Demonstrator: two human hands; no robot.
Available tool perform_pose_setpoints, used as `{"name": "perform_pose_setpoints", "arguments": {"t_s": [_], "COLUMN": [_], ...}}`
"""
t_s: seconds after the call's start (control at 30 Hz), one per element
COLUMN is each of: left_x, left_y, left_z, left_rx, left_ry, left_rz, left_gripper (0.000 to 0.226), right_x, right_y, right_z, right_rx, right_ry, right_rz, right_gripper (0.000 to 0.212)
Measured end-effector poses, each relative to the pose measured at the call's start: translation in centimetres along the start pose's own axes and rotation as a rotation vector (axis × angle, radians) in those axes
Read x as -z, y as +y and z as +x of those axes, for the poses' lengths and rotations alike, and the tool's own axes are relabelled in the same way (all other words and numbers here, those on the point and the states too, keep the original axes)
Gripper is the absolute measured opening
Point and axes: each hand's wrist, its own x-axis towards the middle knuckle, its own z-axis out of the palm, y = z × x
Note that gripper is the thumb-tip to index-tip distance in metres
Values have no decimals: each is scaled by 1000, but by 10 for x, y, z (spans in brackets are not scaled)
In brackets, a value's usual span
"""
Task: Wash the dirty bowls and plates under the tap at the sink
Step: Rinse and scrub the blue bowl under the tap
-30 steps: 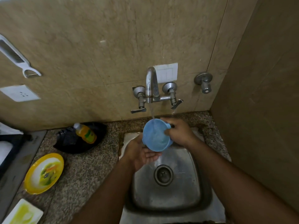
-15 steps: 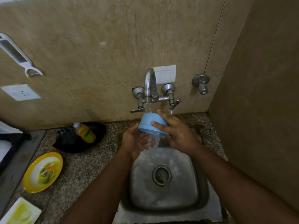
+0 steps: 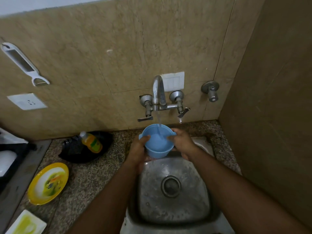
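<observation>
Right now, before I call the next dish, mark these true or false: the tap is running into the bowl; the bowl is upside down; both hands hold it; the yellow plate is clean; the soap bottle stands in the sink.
1. Water from the tap falls into the blue bowl. True.
2. The bowl is upside down. False: its opening faces up and it holds water.
3. The left hand and the right hand both grip the bowl. True.
4. The yellow plate is clean. False: food remains lie on it.
5. The soap bottle stands in the sink. False: it lies on a black pan on the counter, left of the sink.
</observation>
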Motion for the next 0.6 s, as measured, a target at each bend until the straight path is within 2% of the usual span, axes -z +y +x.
{"name": "perform_pose_setpoints", "arguments": {"t_s": [0.07,0.1,0.17,0.23,0.3,0.4,0.47,0.5,0.6], "left_x": [-4,-5,-6,-8,-6,5,7,6,-5], "left_y": [0,-1,3,12,21,27,19,14,-6], "left_z": [0,0,-3,-8,-3,10,11,10,11], "left_rx": [-133,-220,-389,-451,-364,-35,116,164,226], "left_ry": [44,55,49,71,148,249,217,182,82], "left_rz": [114,184,358,454,454,324,271,262,140], "left_gripper": [34,33,37,36,33,31,30,31,45], "right_x": [-9,-13,-18,-21,-20,-8,4,6,3], "right_y": [2,3,-1,-7,-14,-29,-41,-48,-64], "right_z": [4,6,9,5,-1,-10,-10,-10,-13], "right_rx": [14,6,-42,-103,-152,-233,-257,-216,98], "right_ry": [123,176,173,90,-5,-119,-77,-25,103], "right_rz": [-213,-238,-146,-52,-53,-176,-285,-321,-487], "right_gripper": [23,25,27,23,22,27,26,23,16]}}
